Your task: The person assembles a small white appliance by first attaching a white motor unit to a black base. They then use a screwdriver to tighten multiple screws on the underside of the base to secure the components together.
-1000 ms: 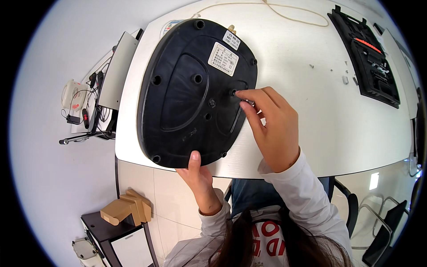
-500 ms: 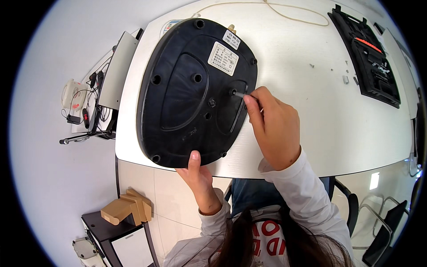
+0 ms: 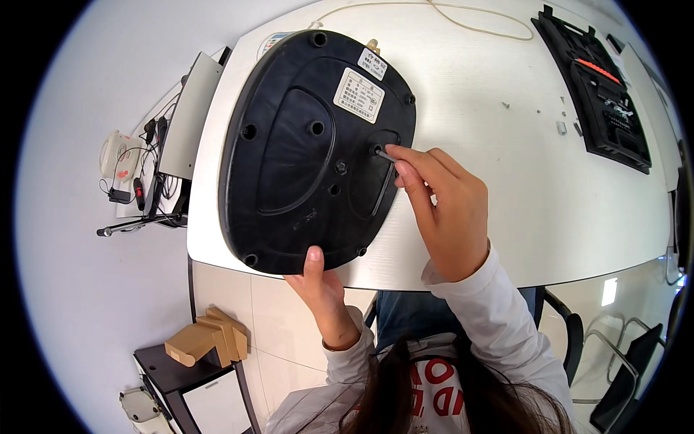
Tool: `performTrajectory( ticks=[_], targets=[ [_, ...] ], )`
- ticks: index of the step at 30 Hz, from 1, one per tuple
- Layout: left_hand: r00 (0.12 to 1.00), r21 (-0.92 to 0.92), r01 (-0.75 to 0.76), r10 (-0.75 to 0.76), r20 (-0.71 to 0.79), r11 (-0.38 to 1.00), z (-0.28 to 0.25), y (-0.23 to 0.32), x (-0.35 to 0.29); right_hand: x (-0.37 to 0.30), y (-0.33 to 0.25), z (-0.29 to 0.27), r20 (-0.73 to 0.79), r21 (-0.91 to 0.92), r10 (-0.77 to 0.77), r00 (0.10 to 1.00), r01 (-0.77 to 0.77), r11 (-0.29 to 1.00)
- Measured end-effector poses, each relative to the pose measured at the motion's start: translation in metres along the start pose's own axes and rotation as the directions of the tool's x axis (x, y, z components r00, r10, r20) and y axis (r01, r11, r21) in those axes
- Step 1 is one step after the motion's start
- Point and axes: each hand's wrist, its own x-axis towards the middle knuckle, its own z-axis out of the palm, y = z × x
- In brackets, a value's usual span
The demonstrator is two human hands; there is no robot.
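A black, rounded plastic appliance base (image 3: 293, 163) leans up on the white table with its underside toward me. It carries white labels (image 3: 358, 95), several round screw holes and a small brass-coloured fitting (image 3: 373, 46) at its top edge. Gripping its lower edge is my left hand (image 3: 318, 288), thumb on the face and fingers hidden behind. My right hand (image 3: 452, 206) pinches a thin grey metal rod, like a screwdriver shaft (image 3: 387, 155), between thumb and index finger. The rod's far end sits in a hole on the right part of the base.
An open black tool case (image 3: 611, 108) lies at the right, with small screws (image 3: 506, 105) and a small metal piece (image 3: 562, 128) beside it. A beige cord (image 3: 463, 25) loops along the table's far side. Cardboard boxes (image 3: 206, 340) stand on a dark cabinet at lower left.
The base has shifted slightly left. My right fingers have re-gripped the rod, the index finger now reaching closer to the hole.
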Motion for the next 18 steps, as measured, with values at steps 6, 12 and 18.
performTrajectory(
  ticks=[6, 12, 18],
  targets=[
    [1.000, -0.015, 0.010, -0.009, 0.011, 1.000, 0.0014, 0.0012, 0.0001, 0.0017, 0.0017, 0.0024, -0.097, 0.036, 0.007, 0.995, -0.004, 0.999],
    [1.000, -0.008, 0.000, 0.000, 0.005, 1.000, 0.0001, 0.0007, 0.0000, 0.0003, -0.0020, -0.0043, 0.016, 0.059, 0.026, 1.000, -0.027, 0.998],
    [1.000, -0.020, 0.006, -0.006, -0.011, 1.000, -0.0002, -0.0004, 0.0000, 0.0048, 0.0012, -0.0025, -0.064, 0.036, -0.050, 0.997, 0.053, 0.998]
  ],
)
